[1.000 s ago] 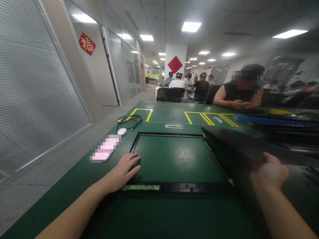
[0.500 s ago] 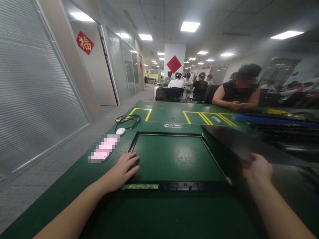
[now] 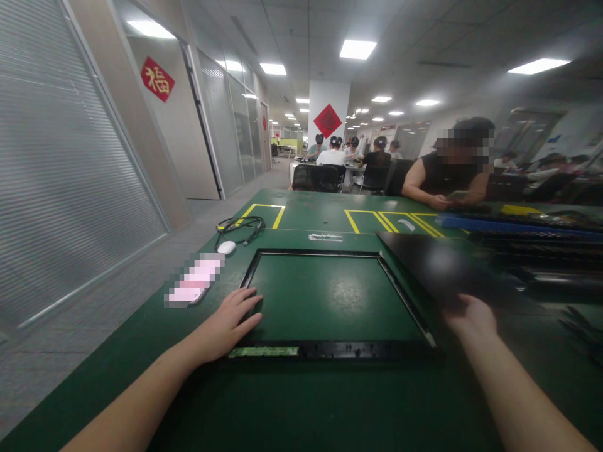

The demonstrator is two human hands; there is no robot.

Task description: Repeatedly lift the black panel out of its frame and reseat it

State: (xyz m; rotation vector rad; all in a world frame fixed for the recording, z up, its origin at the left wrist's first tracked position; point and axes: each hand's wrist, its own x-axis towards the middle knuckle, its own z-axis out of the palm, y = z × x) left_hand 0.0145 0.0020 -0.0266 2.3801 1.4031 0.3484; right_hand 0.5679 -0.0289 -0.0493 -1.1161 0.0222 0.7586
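Note:
A black rectangular frame [image 3: 367, 349], like a monitor bezel, lies flat on the green table [image 3: 311, 408]. A green circuit strip [image 3: 264, 352] sits along the left part of its near side. My left hand [image 3: 238, 320] rests over the frame's left side, fingers stretched and a little apart. To the right of the frame, my right hand [image 3: 473, 320] grips the near edge of a thin, dark, glossy panel [image 3: 433, 260] between thumb and fingers. The panel is tilted, with its far left corner close to the frame's far right corner. Its right part is blurred.
Left of the frame are a phone-like pink item [image 3: 195, 280], a white mouse [image 3: 227, 248] and a coiled black cable [image 3: 240, 226]. Dark stacked parts [image 3: 532, 248] lie at the right. Yellow tape [image 3: 372, 213] marks the far table, where a person [image 3: 447, 169] sits.
My right hand has moved left with the panel, whose right end has swung inward and whose surface now catches more light. My left hand and the frame have stayed in place.

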